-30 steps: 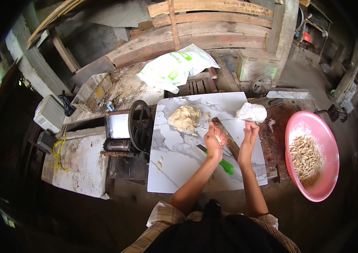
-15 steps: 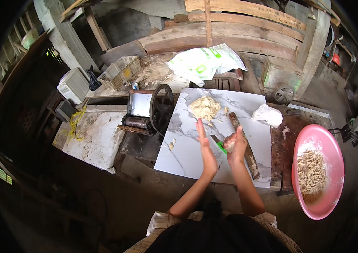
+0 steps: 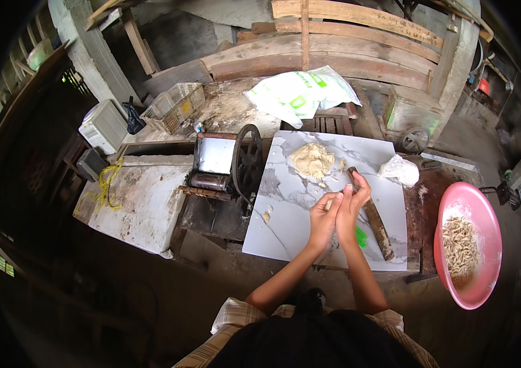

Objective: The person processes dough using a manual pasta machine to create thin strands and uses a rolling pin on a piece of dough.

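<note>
Hands over the marbled bench (image 3: 272, 230), seen from above, with 12 o'clock at the far side. The left hand (image 3: 323, 224) and right hand (image 3: 351, 205) meet palm to palm, fingers partly bent and pointing toward 12 to 1 o'clock; whether a piece is enclosed between them cannot be told. The dough (image 3: 312, 161), a rough rounded lump with no clear long axis, rests on the bench at 11 o'clock from the joined hands, near but apart; the left hand is slightly the nearer. The stick (image 3: 378, 228) lies with its long axis from 11 to 5 o'clock, the right hand nearer; its far end is close to that hand's fingertips, contact being unclear. A green handle (image 3: 361, 237) shows at about 5 o'clock, between the right forearm and the stick. The white bag (image 3: 400, 170) sits at 2 o'clock, the pink basin (image 3: 483, 214) beyond the bench edge toward 3 o'clock.
</note>
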A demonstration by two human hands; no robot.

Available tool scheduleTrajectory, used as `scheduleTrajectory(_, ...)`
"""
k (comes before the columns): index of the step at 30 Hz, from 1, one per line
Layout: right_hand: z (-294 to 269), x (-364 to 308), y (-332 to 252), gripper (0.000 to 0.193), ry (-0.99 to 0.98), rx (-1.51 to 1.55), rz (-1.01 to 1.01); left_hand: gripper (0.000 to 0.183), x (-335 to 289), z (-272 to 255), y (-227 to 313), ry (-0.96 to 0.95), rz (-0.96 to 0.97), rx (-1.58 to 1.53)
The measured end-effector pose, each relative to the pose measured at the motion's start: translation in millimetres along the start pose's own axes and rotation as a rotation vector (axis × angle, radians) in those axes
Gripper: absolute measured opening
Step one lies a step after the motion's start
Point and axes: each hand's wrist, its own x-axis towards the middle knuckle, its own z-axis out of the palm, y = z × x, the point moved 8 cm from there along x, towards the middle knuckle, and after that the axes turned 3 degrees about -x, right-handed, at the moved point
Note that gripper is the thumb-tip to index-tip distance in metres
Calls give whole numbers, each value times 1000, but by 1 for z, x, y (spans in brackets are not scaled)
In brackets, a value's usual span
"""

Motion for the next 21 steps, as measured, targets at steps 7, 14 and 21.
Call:
scheduleTrajectory(7,-15,7,16,36,-40,194,135,46,22,-21,3,103,-133,-197)
scheduleTrajectory(14,50,-45,36,48,-249,878,779,57,4,-11,25,-110,343,572)
scheduleTrajectory(21,59,-44,65,48,-182,1039,935,97,-23,0,78,-269,585,758)
